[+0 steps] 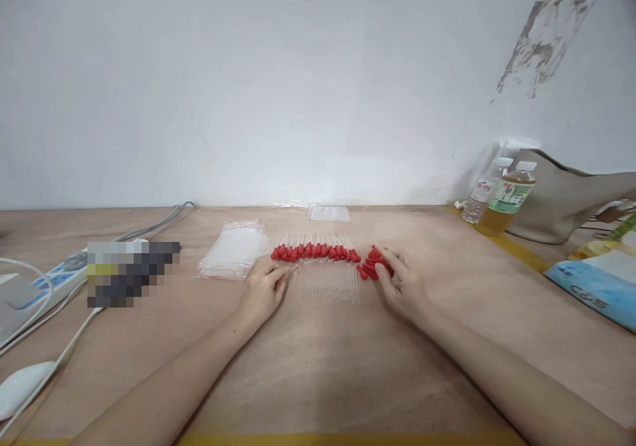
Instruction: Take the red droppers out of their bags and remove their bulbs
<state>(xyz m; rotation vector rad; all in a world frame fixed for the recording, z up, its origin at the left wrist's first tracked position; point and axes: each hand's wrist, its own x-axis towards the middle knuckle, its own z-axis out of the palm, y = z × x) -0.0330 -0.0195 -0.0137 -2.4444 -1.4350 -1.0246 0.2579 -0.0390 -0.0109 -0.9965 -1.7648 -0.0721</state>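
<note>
My left hand [263,288] is closed in a pinch at the left end of a row of thin glass dropper tubes [330,283]. A slim clear tube seems to stick out from its fingertips. Above these tubes lies a row of droppers with red rubber bulbs [318,252], their glass stems pointing toward the wall. My right hand [405,281] rests at a small pile of loose red rubber bulbs [371,264], thumb and fingers apart around its right side. Part of the pile is hidden by the fingers.
Clear zip bags [234,250] lie stacked on the left, and another bag [328,213] lies by the wall. A power strip [54,287] with cables and a white mouse [24,388] are far left. Right stand two bottles [507,197] and a blue tissue pack [596,290].
</note>
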